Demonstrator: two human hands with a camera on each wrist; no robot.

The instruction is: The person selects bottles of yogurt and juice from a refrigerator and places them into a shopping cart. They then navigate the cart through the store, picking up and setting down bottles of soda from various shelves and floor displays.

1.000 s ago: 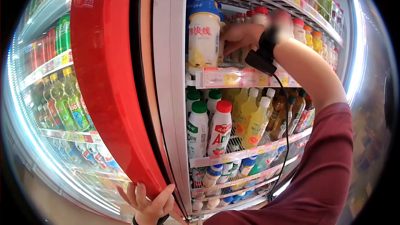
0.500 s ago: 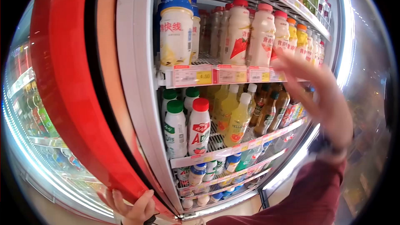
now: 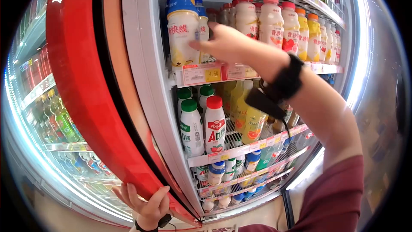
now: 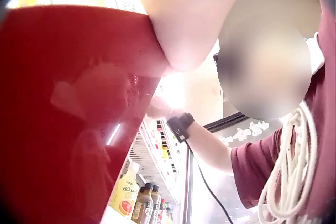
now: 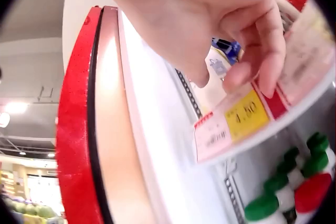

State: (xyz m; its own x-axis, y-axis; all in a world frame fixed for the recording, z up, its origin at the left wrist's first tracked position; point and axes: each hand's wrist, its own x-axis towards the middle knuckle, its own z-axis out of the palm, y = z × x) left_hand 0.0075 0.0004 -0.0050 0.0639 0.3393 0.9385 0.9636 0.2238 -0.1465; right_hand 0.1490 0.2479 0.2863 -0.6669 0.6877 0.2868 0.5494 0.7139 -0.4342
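Observation:
On the upper shelf, my right hand (image 3: 225,45) reaches in from the right, its fingertips beside a white bottle with a blue cap (image 3: 182,34). In the right wrist view the right hand (image 5: 226,29) has its thumb and bent fingers apart above the 4.50 price tag (image 5: 244,113), with part of a blue and white package (image 5: 226,50) visible behind them. Low on the red door (image 3: 86,81), my left hand (image 3: 148,206) rests against its edge with fingers spread. The left wrist view shows bare skin (image 4: 189,19) beside the red door (image 4: 68,103), fingers hidden.
Red- and orange-capped bottles (image 3: 270,21) stand along the upper shelf. Below are green- and red-capped white bottles (image 3: 214,124) and yellow drinks (image 3: 253,124). The white cabinet frame (image 3: 150,60) runs beside the door. A black cable (image 4: 205,182) hangs from the right wrist.
My right hand has swung from the lower right back up and left to the blue-capped bottle, after withdrawing from the upper shelf. My left hand remains at the door's edge.

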